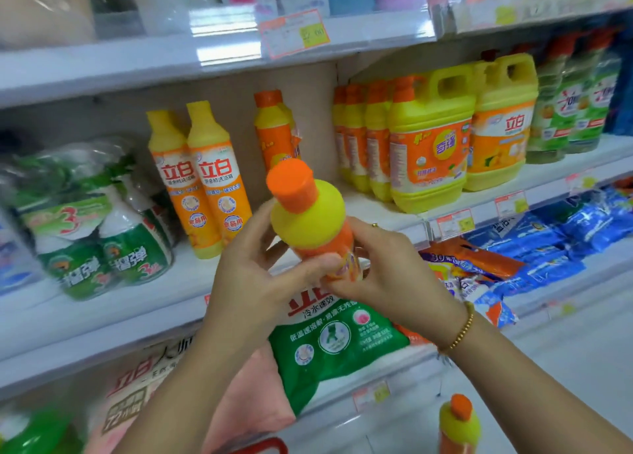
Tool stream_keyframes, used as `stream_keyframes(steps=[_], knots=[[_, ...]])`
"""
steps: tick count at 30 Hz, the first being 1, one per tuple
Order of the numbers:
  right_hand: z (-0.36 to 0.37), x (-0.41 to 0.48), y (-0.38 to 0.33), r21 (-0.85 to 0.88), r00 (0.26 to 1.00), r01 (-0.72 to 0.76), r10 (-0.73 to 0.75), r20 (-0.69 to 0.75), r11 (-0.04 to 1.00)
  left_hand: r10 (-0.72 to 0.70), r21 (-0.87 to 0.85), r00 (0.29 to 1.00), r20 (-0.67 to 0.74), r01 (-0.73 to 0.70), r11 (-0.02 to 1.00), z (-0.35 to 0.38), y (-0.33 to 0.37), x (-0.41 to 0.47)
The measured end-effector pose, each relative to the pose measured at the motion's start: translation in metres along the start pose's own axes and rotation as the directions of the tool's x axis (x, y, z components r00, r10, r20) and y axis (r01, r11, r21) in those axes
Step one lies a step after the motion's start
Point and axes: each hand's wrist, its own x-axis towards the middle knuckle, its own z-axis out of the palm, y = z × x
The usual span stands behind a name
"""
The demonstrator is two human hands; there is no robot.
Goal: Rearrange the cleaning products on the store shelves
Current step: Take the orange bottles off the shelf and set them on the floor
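Gripping one orange-capped bottle between them, the left hand and right hand are both closed on its lower body, left fingers wrapped across the front, right hand cupping from the other side. The bottle's long axis tilts up and away from the hands, cap end leaning toward the left and pointing at the shelf beyond. Neither hand is plainly nearer to that shelf, since they meet on the same part of the bottle.

Just past the cap stands a lone matching bottle, with open shelf around it; that gap, straight ahead of the hands, looks to me like the likely spot for placing. Further left of the hands stand two yellow-capped bottles; to the right, a row of bottles and a yellow jug.

The held bottle's base and label are hidden by fingers. Another bottle, below the right forearm, is cut off by the frame edge.
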Motion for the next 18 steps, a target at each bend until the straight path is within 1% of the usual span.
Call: stream_keyframes(steps=[2, 3, 5, 7, 9, 11, 13, 15, 16, 17, 18], knots=[[0.002, -0.003, -0.008, 0.005, 0.997, 0.035, -0.035, 0.065, 0.999, -0.021, -0.051, 0.999, -0.026, 0.02, 0.999, -0.007, 0.007, -0.003], [0.004, -0.004, -0.012, 0.007, 0.995, 0.058, -0.059, 0.075, 0.998, -0.039, -0.087, 0.998, -0.058, 0.033, 0.996, -0.01, 0.011, -0.002], [0.009, -0.008, -0.019, -0.031, 0.993, 0.109, -0.107, 0.051, 0.994, -0.087, -0.172, 0.986, -0.144, 0.061, 0.983, -0.017, 0.019, 0.0], [0.015, -0.015, -0.022, -0.141, 0.985, 0.172, -0.174, -0.002, 0.975, -0.174, -0.286, 0.953, -0.249, 0.099, 0.953, -0.024, 0.024, 0.001], [0.02, -0.023, -0.016, -0.278, 0.964, 0.226, -0.255, -0.074, 0.934, -0.274, -0.386, 0.906, -0.322, 0.139, 0.912, -0.031, 0.025, 0.004], [0.023, -0.032, -0.006, -0.327, 0.929, 0.231, -0.308, -0.206, 0.916, -0.367, -0.473, 0.868, -0.334, 0.183, 0.862, -0.038, 0.026, 0.008], [0.023, -0.037, -0.003, -0.32, 0.883, 0.225, -0.331, -0.332, 0.92, -0.422, -0.536, 0.852, -0.308, 0.211, 0.818, -0.042, 0.025, 0.011], [0.021, -0.038, -0.004, -0.288, 0.872, 0.205, -0.308, -0.381, 0.935, -0.419, -0.543, 0.864, -0.279, 0.219, 0.811, -0.044, 0.022, 0.012], [0.02, -0.039, -0.007, -0.229, 0.883, 0.174, -0.255, -0.393, 0.958, -0.401, -0.546, 0.882, -0.247, 0.215, 0.81, -0.043, 0.022, 0.011], [0.02, -0.039, -0.011, -0.095, 0.905, 0.132, -0.159, -0.394, 0.987, -0.378, -0.555, 0.903, -0.202, 0.212, 0.804, -0.041, 0.021, 0.011], [0.02, -0.04, -0.016, 0.132, 0.93, 0.079, -0.025, -0.366, 0.988, -0.355, -0.569, 0.923, -0.148, 0.215, 0.794, -0.038, 0.021, 0.011]])
